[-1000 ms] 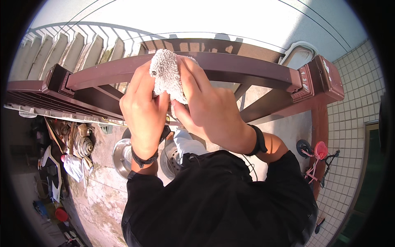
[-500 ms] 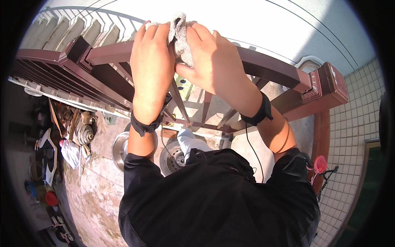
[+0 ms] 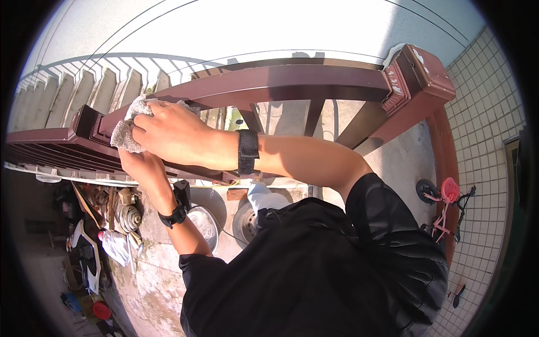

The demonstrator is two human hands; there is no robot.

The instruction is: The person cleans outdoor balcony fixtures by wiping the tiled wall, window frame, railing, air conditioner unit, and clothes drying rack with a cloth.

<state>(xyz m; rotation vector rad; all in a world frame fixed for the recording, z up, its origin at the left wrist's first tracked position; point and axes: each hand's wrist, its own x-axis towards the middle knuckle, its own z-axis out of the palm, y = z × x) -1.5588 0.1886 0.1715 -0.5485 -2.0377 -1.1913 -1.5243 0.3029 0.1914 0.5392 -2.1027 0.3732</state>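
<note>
A bunched grey cloth (image 3: pixel 128 135) is pressed against the brown metal handrail (image 3: pixel 224 90) near its left end, close to the left post (image 3: pixel 83 121). Over the rail, my right hand (image 3: pixel 177 133) is closed on the cloth, fingers curled into its folds. Just below it, my left hand (image 3: pixel 145 167) reaches up to the same cloth from under the rail. The left fingers are mostly hidden behind the cloth and the right hand. Each wrist wears a black strap.
At the rail's right end stands a thick brown post (image 3: pixel 418 78). Below are a metal basin (image 3: pixel 203 224) and a wheel (image 3: pixel 244 223). Clutter including a coiled hose (image 3: pixel 129 218) lies at the left. A pink object (image 3: pixel 449 191) is beside the tiled wall (image 3: pixel 483 101).
Both hands have moved with the cloth from the middle of the handrail to its left end. My right arm now stretches across my front, and the view has shifted.
</note>
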